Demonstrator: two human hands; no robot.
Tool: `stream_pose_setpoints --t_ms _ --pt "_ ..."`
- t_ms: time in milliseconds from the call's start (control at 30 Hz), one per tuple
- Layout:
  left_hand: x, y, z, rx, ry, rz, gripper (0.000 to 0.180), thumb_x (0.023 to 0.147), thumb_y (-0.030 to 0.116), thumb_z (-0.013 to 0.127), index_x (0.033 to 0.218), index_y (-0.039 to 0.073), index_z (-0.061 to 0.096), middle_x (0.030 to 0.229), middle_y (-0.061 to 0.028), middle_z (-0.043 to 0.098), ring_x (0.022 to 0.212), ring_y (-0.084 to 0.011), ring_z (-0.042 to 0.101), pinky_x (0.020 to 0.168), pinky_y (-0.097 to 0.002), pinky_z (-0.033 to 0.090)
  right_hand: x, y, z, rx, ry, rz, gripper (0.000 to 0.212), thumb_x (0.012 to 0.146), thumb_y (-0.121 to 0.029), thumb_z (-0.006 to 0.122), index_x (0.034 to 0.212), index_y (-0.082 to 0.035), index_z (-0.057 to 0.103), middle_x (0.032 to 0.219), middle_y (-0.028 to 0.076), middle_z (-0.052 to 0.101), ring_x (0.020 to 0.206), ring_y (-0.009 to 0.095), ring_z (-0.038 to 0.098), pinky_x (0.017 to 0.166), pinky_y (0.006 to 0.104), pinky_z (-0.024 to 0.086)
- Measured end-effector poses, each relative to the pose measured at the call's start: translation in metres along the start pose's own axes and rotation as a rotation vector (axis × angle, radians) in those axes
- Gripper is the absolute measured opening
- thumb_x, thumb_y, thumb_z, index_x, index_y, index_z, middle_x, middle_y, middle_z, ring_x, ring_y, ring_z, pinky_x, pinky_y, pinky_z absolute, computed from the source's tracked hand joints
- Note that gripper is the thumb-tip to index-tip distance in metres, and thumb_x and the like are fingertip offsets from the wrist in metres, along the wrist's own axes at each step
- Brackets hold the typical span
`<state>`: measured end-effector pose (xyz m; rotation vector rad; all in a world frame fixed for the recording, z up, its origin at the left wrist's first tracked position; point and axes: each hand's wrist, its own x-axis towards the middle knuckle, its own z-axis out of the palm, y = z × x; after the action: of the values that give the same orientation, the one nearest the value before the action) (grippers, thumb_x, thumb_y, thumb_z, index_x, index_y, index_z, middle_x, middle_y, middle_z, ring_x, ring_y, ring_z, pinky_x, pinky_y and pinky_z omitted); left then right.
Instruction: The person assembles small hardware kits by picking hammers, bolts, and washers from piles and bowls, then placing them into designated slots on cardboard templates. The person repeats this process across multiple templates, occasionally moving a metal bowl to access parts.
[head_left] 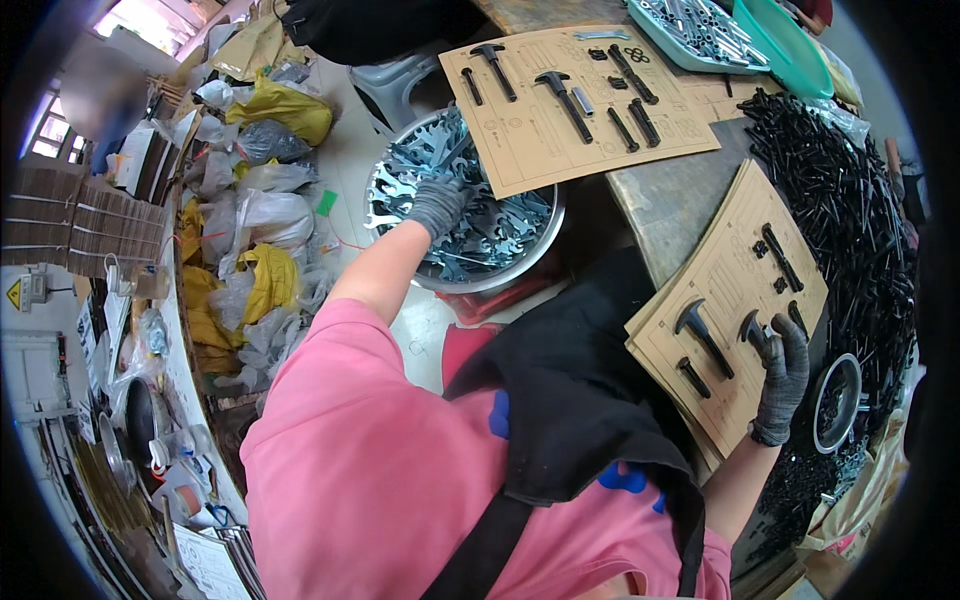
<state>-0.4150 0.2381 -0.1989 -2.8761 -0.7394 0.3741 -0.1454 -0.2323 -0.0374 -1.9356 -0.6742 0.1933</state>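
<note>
My left hand, in a grey knit glove, reaches down into a round metal basin heaped with silvery open-end wrenches. Its fingertips are hidden among the wrenches. At the right, my gloved right hand is over a brown printed cardboard sheet, the top one of a stack. Its thumb and fingers close round a black T-headed bolt, whose shank they partly cover. Another black T-headed bolt, a short bolt and a long bolt lie on that sheet.
A second cardboard sheet with black bolts and a small wrench overhangs the basin from the table. Black bolts are piled at the right beside a small metal bowl. A tray holds silvery parts.
</note>
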Motion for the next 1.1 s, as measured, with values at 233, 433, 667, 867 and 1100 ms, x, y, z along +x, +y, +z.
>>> stream_pose_setpoints --t_ms 233,433,667,867,1100 --pt "0.025 -0.002 0.022 -0.022 0.143 0.017 0.033 0.082 0.034 0.049 0.11 0.021 0.059 0.113 -0.0092 0.054 0.1 -0.0257 0.052 0.084 -0.0405 0.038 0.018 -0.021 0.031 -0.008 -0.14 -0.038 0.028 0.087 -0.015 0.056 0.111 -0.002 0.055 0.099 0.005 0.057 0.076 0.008 0.052 0.063 0.021 0.044" --pt "0.042 0.002 0.041 -0.323 0.109 0.028 0.036 0.083 0.034 0.046 0.114 0.021 0.058 0.125 -0.0065 0.048 0.107 -0.0267 0.049 0.089 -0.0424 0.036 0.039 -0.046 0.056 -0.226 -0.111 -0.128 0.026 0.085 -0.014 0.058 0.107 -0.002 0.057 0.1 0.004 0.058 0.083 0.012 0.05 0.075 0.0248 0.039" --pt "0.05 0.008 0.041 -0.065 0.164 0.438 0.047 0.084 0.03 0.037 0.128 0.016 0.042 0.131 -0.0125 0.041 0.113 -0.0307 0.046 0.095 -0.0478 0.034 0.053 -0.086 0.068 -0.286 -0.101 -0.267 0.025 0.082 -0.014 0.057 0.103 -0.001 0.058 0.103 0.008 0.058 0.1 0.02 0.051 0.092 0.0319 0.036" --pt "0.031 -0.001 0.0 -0.279 -0.026 0.458 0.043 0.082 0.028 0.04 0.123 0.014 0.045 0.126 -0.0144 0.045 0.109 -0.0314 0.049 0.091 -0.0464 0.038 0.057 -0.069 0.064 -0.215 -0.043 -0.24 0.033 0.082 -0.029 0.056 0.095 0.001 0.056 0.088 0.009 0.055 0.082 0.019 0.051 0.075 0.0301 0.04" --pt "0.012 0.003 -0.023 -0.307 -0.065 0.359 0.039 0.08 0.025 0.044 0.117 0.012 0.05 0.12 -0.0167 0.049 0.104 -0.0322 0.052 0.086 -0.0448 0.041 0.065 -0.023 0.035 0.015 -0.039 -0.226 0.026 0.077 -0.023 0.06 0.093 -0.002 0.059 0.08 0.003 0.056 0.057 0.008 0.046 0.051 0.0214 0.038"
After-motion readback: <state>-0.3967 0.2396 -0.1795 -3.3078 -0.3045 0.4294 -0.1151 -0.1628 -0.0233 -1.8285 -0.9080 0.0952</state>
